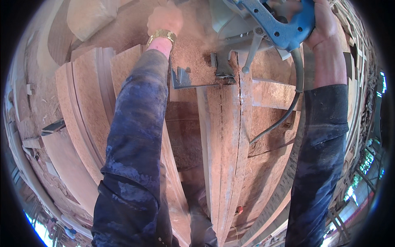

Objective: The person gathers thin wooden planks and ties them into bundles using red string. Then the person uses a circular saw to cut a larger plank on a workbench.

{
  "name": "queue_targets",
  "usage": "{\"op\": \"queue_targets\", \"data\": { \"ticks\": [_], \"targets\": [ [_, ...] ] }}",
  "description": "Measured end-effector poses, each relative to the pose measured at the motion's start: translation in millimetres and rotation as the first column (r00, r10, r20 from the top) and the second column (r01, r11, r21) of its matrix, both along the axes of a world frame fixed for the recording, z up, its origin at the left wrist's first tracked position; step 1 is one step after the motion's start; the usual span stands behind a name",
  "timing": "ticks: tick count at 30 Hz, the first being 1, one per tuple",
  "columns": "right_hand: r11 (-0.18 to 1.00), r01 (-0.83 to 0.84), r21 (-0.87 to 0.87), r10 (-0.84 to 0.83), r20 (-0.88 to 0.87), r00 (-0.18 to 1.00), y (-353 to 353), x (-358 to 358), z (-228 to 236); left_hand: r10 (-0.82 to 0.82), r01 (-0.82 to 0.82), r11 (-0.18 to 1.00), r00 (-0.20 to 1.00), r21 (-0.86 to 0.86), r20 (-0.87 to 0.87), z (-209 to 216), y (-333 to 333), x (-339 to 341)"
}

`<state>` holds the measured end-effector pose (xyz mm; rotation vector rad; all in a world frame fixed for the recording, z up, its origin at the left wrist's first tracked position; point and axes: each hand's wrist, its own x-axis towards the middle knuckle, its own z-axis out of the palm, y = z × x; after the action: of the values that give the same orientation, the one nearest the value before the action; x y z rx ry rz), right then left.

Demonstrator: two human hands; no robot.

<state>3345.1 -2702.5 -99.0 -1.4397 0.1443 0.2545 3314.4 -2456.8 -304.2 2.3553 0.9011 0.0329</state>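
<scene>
A blue circular saw (279,26) with a grey blade guard rests on sawdust-covered planks at the top right. My right hand (324,29) is wrapped round its handle, with some fingers hidden behind the blue body. The saw's metal base plate (197,85) lies over a long board (230,123) marked by dark lengthwise lines. Left of the saw, my left hand (166,19), below it a gold watch, reaches over the dusty wood near the top edge. Dust blurs its fingers, and I cannot tell what they touch.
A grey power cord (299,70) drops from the saw's rear and curves toward the planks. Curved, thick wooden pieces (84,103) stand at the left. A wooden block (90,16) lies at the upper left. Stacked offcuts (358,61) line the right side.
</scene>
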Motion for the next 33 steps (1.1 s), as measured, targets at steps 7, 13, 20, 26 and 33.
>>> {"op": "queue_targets", "data": {
  "ticks": [7,13,20,26,33],
  "targets": [
    [1.000,0.015,0.013,-0.014,-0.039,0.999,-0.5,11.9,0.3,0.081,-0.080,0.992,0.997,-0.099,0.000,18.8,-4.9,4.1],
    [0.996,0.064,-0.066,-0.066,-0.015,0.998,7.8,17.8,1.7,0.128,-0.126,0.978,0.992,-0.166,0.002,30.8,-8.5,3.6],
    [0.992,0.118,0.041,-0.116,-0.042,0.992,15.5,30.7,2.1,0.088,-0.092,0.982,0.996,-0.167,-0.030,39.9,-2.7,16.4],
    [0.995,0.036,0.096,-0.023,-0.131,0.991,17.4,54.5,0.8,0.118,-0.122,0.980,0.992,-0.158,-0.040,39.4,3.3,36.8],
    [0.997,0.008,0.081,-0.003,-0.061,0.998,25.9,88.0,-8.0,0.115,-0.115,0.986,0.993,-0.121,-0.003,31.7,16.3,64.4]
  ]
}}
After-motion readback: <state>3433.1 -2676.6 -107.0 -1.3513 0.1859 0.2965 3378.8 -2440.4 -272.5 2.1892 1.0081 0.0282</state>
